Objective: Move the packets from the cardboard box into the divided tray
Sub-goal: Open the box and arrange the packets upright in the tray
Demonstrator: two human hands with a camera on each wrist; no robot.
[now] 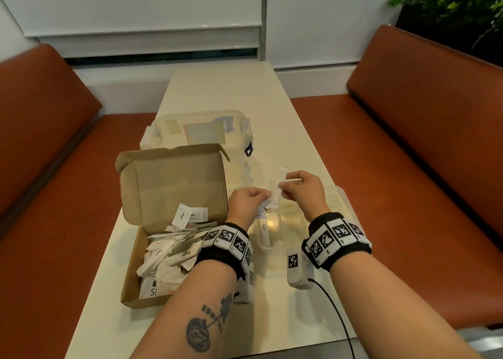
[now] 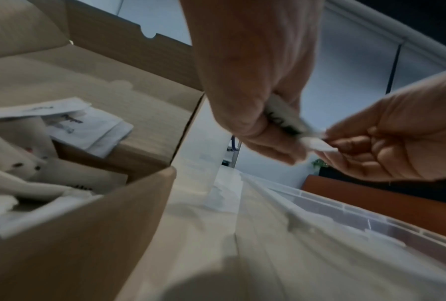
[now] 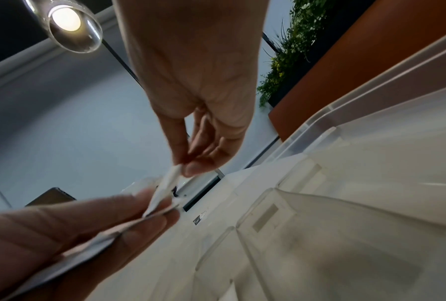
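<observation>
An open cardboard box [image 1: 174, 250] on the left holds a heap of white packets [image 1: 174, 252]. To its right lies the clear divided tray [image 1: 345, 198], with a sugar stick [image 1: 264, 230] in one compartment. Both hands hover over the tray's far end. My left hand [image 1: 268, 195] grips a small bunch of packets [image 2: 286, 120]. My right hand [image 1: 284, 191] pinches the upper part of a long white stick packet [image 1: 279, 187], whose lower end sits in the left hand's bunch. In the right wrist view the stick packet [image 3: 169, 183] runs between both hands, above the tray dividers [image 3: 319, 203].
A clear lidded plastic container [image 1: 201, 132] stands behind the box. The cream table [image 1: 223, 92] is narrow, with orange bench seats [image 1: 408, 168] on both sides. A black cable [image 1: 337, 315] trails from my right wrist across the near table edge.
</observation>
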